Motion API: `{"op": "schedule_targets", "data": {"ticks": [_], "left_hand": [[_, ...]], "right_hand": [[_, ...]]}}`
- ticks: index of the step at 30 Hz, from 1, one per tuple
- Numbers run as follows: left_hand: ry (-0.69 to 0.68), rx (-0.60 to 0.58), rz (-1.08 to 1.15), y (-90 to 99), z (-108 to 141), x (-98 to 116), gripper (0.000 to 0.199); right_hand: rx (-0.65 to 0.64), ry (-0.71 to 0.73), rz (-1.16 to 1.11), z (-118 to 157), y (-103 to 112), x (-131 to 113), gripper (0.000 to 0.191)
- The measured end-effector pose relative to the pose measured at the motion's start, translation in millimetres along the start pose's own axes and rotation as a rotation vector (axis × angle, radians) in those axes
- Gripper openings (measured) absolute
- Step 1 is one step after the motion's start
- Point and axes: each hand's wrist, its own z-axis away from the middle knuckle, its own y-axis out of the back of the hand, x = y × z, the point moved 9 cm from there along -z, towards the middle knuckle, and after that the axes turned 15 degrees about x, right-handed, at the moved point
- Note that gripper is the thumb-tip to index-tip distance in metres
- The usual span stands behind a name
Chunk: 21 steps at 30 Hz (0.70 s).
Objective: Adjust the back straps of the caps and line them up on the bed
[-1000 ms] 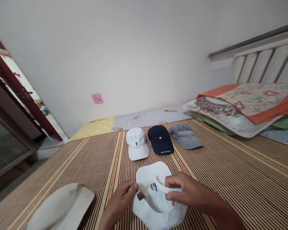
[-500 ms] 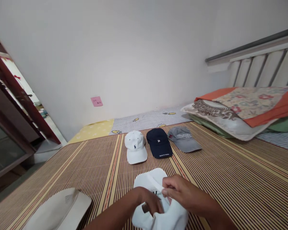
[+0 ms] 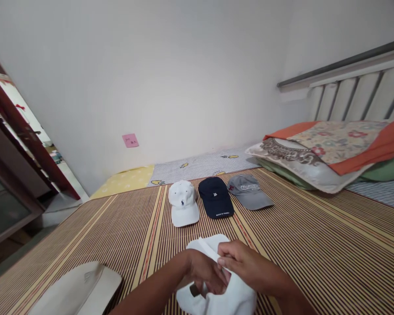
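Observation:
A white cap [image 3: 238, 295] lies upside down at the bottom centre, its opening facing up. My left hand [image 3: 205, 271] reaches into the opening, and its fingertips are partly hidden inside. On the right side, my right hand [image 3: 238, 262] pinches the cap's rim between thumb and fingers. Beyond them a white cap with a small dark logo [image 3: 184, 203], a navy cap [image 3: 216, 197] and a grey cap [image 3: 250, 191] rest side by side, brims towards me.
A beige hat [image 3: 75, 288] lies at the lower left on the striped mat [image 3: 315, 245]. Pillows with an orange and floral cover [image 3: 341, 140] are at the right, by a white headboard [image 3: 364, 96]. A wall [image 3: 184, 78] stands behind.
My left hand has moved slightly right and deeper across the cap's opening. The right hand keeps its hold on the rim. The view has shifted slightly.

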Motion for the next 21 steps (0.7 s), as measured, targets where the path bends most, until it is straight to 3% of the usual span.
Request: {"op": "schedule_targets", "data": {"ticks": [4, 7, 9, 12, 15, 18, 20, 21], "left_hand": [[0.192, -0.166, -0.005, -17.6, 2.7, -7.0, 0.035], [0.241, -0.086, 0.022, 0.9, 12.5, 2.2, 0.027], [0.22, 0.079, 0.066, 33.6, 29.2, 15.6, 0.026], [0.125, 0.453, 0.121, 92.8, 77.8, 38.2, 0.041], [0.016, 0.833, 0.234, 120.4, 141.2, 50.9, 0.048], [0.0, 1.212, 0.395, 109.2, 193.4, 41.1, 0.042], [0.013, 1.276, 0.454, 86.8, 203.6, 32.6, 0.04], [0.02, 1.242, 0.471, 75.6, 201.1, 29.0, 0.04]], "right_hand": [[0.02, -0.019, 0.064, -3.6, -0.7, 9.1, 0.02], [0.038, -0.05, 0.08, -5.2, 1.3, 12.4, 0.02], [0.039, -0.083, 0.065, -5.4, 2.6, 14.0, 0.019], [0.032, -0.12, 0.033, -4.5, 4.3, 14.6, 0.016], [0.02, -0.157, 0.011, -3.2, 5.1, 16.6, 0.015], [0.007, -0.133, -0.041, -3.6, 4.4, 17.1, 0.014], [0.035, -0.099, -0.059, -5.2, 6.9, 18.2, 0.018], [0.051, -0.103, -0.071, -5.9, 8.4, 20.7, 0.021]]}}
